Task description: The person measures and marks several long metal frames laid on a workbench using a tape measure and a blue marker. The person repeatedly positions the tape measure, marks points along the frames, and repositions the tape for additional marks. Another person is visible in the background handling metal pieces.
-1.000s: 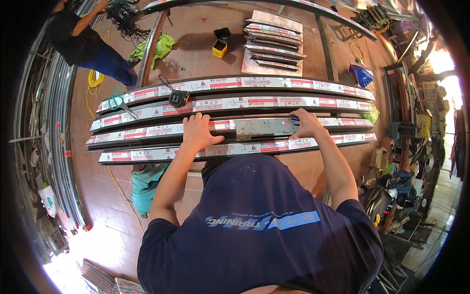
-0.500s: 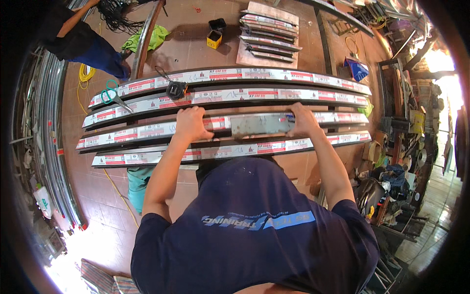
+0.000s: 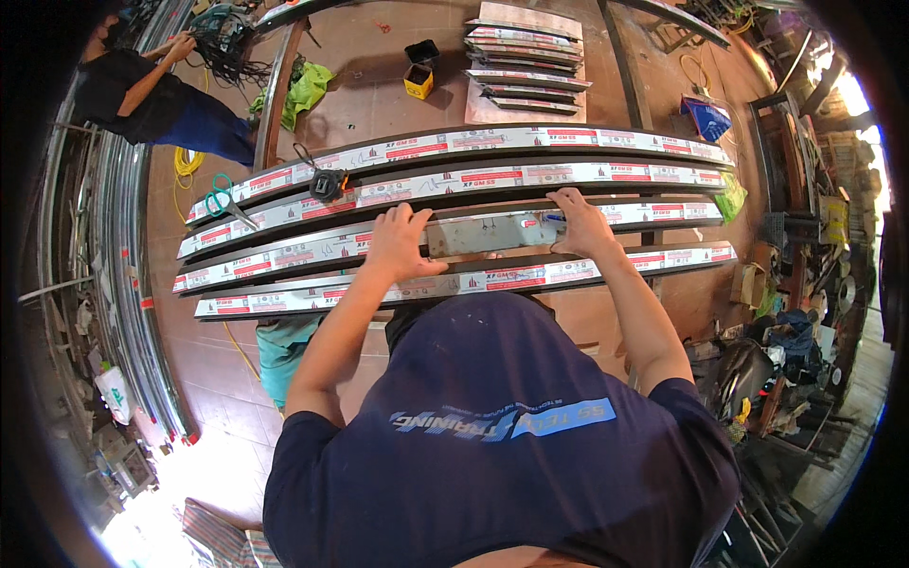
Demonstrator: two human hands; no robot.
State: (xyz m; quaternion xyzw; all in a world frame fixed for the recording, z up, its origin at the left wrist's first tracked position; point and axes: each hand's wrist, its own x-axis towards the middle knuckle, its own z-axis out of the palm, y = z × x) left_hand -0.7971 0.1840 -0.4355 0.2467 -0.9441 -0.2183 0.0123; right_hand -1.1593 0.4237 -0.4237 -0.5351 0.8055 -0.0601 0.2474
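Across the third of several long bars, faced with white and red printed film, lies a flat grey metal plate (image 3: pixel 483 235). My left hand (image 3: pixel 402 241) grips its left end, fingers over the far edge and thumb on the near side. At its right end my right hand (image 3: pixel 582 227) holds the plate in the same way. A small blue item (image 3: pixel 553 218) shows by the right fingertips; I cannot make out its kind. The bar under my hands (image 3: pixel 284 256) runs left to right. A nearer bar (image 3: pixel 511 278) lies close below my wrists.
Scissors (image 3: pixel 227 204) with green handles and a black tape measure (image 3: pixel 328 184) rest on the farther bars. Short cut pieces (image 3: pixel 530 76) lie on a board beyond. A yellow box (image 3: pixel 418 81) stands on the floor. At far left another person (image 3: pixel 142 95) handles dark cables.
The metal plate has slid left along the bar, closing the gap to my left hand. My right hand has moved left with it. The whole view has shifted slightly.
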